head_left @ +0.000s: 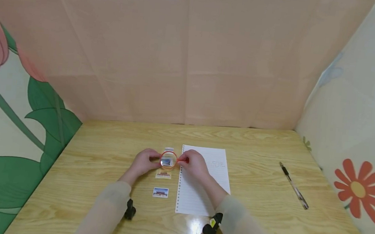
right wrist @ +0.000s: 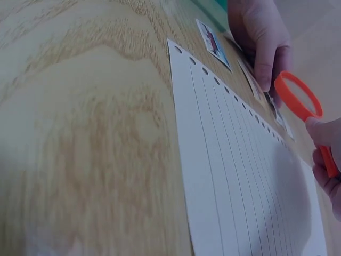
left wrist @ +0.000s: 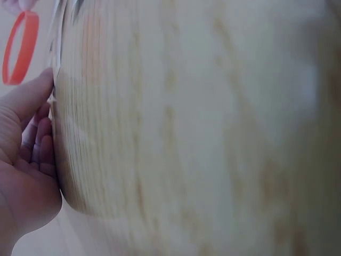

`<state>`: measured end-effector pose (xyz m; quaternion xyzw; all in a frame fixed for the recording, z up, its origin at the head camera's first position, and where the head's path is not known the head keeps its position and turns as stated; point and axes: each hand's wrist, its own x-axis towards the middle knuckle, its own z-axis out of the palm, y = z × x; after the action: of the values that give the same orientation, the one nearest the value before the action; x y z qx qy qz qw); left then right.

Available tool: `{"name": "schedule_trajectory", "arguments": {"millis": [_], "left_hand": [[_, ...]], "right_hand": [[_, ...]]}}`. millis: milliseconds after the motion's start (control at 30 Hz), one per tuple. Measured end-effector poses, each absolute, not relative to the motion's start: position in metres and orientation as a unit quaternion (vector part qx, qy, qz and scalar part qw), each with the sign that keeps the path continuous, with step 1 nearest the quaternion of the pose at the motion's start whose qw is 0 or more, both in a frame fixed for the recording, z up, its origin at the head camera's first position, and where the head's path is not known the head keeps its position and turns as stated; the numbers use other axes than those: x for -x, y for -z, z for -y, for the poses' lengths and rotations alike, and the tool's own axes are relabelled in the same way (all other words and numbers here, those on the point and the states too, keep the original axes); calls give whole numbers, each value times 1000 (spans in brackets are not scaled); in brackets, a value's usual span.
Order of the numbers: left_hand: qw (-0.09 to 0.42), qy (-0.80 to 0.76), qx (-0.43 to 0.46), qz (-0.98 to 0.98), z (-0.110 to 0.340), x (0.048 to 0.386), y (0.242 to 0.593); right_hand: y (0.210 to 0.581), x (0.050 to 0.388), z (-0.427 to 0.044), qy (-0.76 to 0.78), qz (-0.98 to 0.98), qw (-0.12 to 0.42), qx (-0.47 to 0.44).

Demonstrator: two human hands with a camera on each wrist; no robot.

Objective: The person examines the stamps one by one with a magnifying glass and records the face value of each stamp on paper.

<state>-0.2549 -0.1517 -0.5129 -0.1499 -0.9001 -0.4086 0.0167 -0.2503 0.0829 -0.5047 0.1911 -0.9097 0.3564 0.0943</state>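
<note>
My right hand (head_left: pixel 195 164) pinches the handle of a red-rimmed magnifying glass (right wrist: pixel 298 96). Its lens is over a small picture stamp (head_left: pixel 166 162), whose image shows through it. On the left, my left hand (head_left: pixel 143 161) has its index finger and thumb apart at the stamp's left side; in the right wrist view its fingertips reach down to the table, partly hidden by the red rim. Other stamps line up in a column: a pale one behind, a yellowish one (head_left: pixel 163 174) in front, and one with a red building (head_left: pixel 160 192) nearest me.
A lined sheet of paper (head_left: pixel 199 204) with punched holes lies right of the stamps, under my right forearm, with faint writing near its top. Farther right is a black-capped clear pen (head_left: pixel 293 185). Fabric walls border the wooden table (head_left: pixel 104 139) at the back and sides.
</note>
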Motion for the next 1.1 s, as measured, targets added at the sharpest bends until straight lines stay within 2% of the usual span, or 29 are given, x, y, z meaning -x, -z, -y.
{"name": "schedule_trajectory", "arguments": {"millis": [600,1100], "left_hand": [[43,408,174,895,152,259,518],[12,413,140,900,152,257,516]], "right_hand": [[507,249,-74,-355,912,89,-185],[511,248,-75,-347,921,71,-160]]}}
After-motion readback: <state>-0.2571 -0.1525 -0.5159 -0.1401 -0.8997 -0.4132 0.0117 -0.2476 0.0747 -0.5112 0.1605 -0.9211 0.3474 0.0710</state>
